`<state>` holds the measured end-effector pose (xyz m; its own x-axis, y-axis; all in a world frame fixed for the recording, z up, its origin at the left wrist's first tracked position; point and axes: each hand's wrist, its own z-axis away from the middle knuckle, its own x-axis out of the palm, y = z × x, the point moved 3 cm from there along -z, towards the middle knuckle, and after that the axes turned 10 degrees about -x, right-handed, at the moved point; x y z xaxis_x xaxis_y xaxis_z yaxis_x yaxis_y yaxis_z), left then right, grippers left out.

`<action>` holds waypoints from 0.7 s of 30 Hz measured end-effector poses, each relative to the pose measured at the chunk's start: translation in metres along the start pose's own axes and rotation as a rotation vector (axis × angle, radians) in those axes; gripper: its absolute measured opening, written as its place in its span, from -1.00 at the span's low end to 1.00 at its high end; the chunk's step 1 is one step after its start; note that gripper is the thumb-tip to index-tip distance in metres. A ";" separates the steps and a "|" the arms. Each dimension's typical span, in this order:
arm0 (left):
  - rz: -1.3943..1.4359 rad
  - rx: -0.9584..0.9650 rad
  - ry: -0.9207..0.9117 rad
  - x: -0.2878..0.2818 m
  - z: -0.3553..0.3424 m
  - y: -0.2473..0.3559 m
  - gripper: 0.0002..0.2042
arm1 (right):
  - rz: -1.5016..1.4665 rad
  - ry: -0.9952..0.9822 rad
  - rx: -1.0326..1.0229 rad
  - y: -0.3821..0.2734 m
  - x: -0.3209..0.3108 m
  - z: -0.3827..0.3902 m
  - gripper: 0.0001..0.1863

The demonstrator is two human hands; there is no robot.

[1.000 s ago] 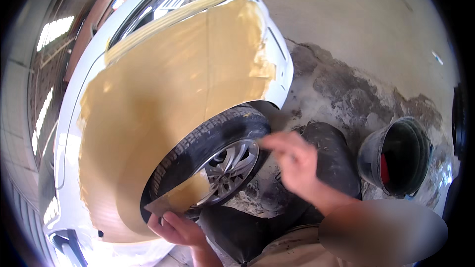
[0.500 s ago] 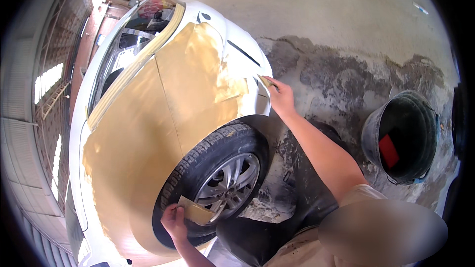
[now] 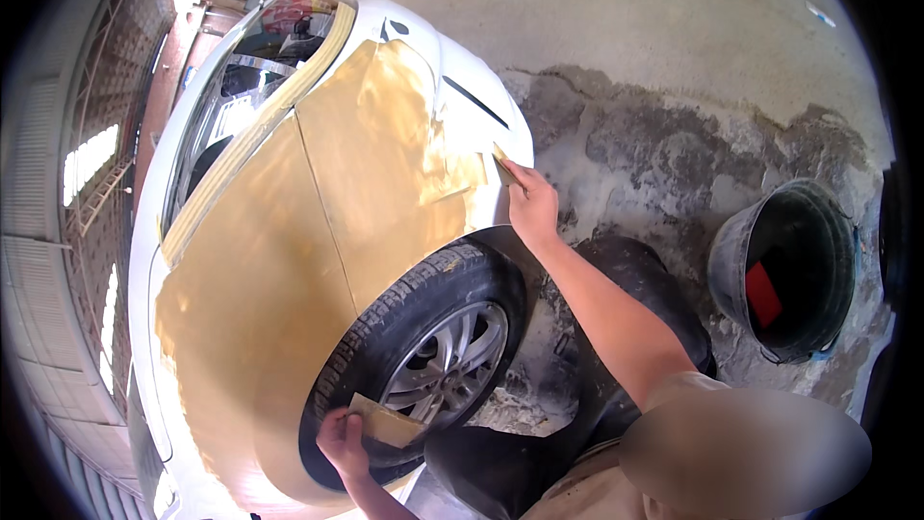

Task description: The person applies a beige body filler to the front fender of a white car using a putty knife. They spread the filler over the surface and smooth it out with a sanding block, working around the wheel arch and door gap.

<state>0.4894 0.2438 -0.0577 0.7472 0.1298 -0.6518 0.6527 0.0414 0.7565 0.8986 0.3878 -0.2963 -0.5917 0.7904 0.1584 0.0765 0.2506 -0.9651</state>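
A white car (image 3: pixel 472 77) fills the left of the view, its side coated in tan filler (image 3: pixel 318 231). My right hand (image 3: pixel 531 204) reaches up to the white panel above the wheel arch and presses a small tan spreader (image 3: pixel 500 166) against the edge of the filler. My left hand (image 3: pixel 342 443) is low by the tyre (image 3: pixel 414 327) and grips a flat tan board (image 3: pixel 387 421) in front of the silver wheel rim (image 3: pixel 448 371).
A black bucket (image 3: pixel 789 270) with a red item inside stands on the stained concrete at the right. My dark trouser legs (image 3: pixel 616 347) are folded under me next to the wheel. A building wall runs along the left.
My right hand has gone from near the wheel up to the panel edge above the arch. The view has tilted upward. My left hand stays low at the tyre with the board.
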 end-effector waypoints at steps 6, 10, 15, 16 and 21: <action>0.058 0.027 0.017 0.006 0.003 0.004 -0.81 | -0.169 -0.187 0.012 0.013 -0.023 0.002 -0.60; 0.031 0.030 0.016 0.006 0.000 0.002 -0.82 | -0.224 -0.099 0.157 0.029 -0.025 -0.031 -0.59; 0.037 -0.010 0.006 0.001 0.000 0.000 -0.76 | -0.090 -0.104 0.141 0.029 -0.011 -0.043 -0.59; 0.031 -0.009 0.008 0.001 0.000 -0.001 -0.76 | -0.083 -0.099 0.132 0.026 -0.008 -0.042 -0.60; 0.065 -0.001 0.017 0.002 0.002 -0.003 -0.74 | -0.060 -0.046 0.028 0.021 0.005 -0.030 -0.60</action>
<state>0.4892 0.2420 -0.0613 0.7859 0.1488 -0.6001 0.6025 0.0336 0.7974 0.9214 0.4133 -0.3095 -0.6306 0.7480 0.2070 0.0174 0.2803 -0.9598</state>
